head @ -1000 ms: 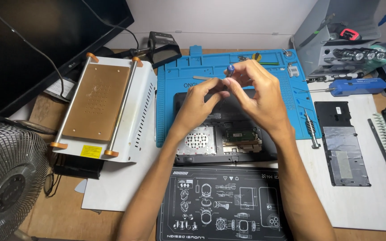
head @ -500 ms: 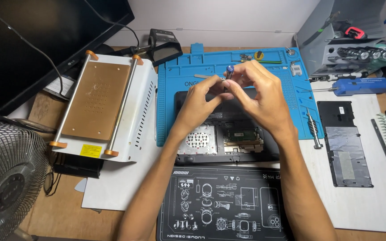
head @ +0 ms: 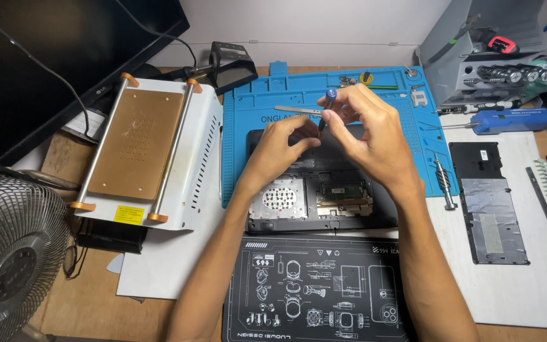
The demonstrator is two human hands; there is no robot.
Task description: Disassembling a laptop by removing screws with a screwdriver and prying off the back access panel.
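At the nine o'clock edge of the view a wire-caged fan (head: 9,266) stands beside a dark monitor (head: 52,63), and next to them lies a white heating plate (head: 150,152) with a copper-coloured top and two orange-capped rails. None of these has shifted over the last second.

Toward the centre, the blue work mat (head: 242,139) carries an opened black laptop (head: 314,202), underside up, with its perforated metal patch and a small circuit board exposed. The left hand (head: 280,149) hovers over the laptop's twelve o'clock edge, fingers curled together with thumb and forefinger pinched at the lower end of a small screwdriver (head: 326,109). Compared with a second ago this hand sits slightly lower and closer to the tip, so the pinch looks tighter around the shaft, though what exactly sits at the tip is too small to tell.

The right hand (head: 371,136), at one o'clock from the left, clamps the screwdriver's handle between thumb and fingertips, its blue cap poking up above the knuckles. The tool stands nearly upright, a little above the laptop and not touching it, much as it did half a second ago. Both hands have barely drifted, which I judge means the work is on the tool's tip rather than on the laptop itself.

At three o'clock lie a loose black cover panel (head: 485,202) and a blue-handled tool (head: 514,119), both unmoved
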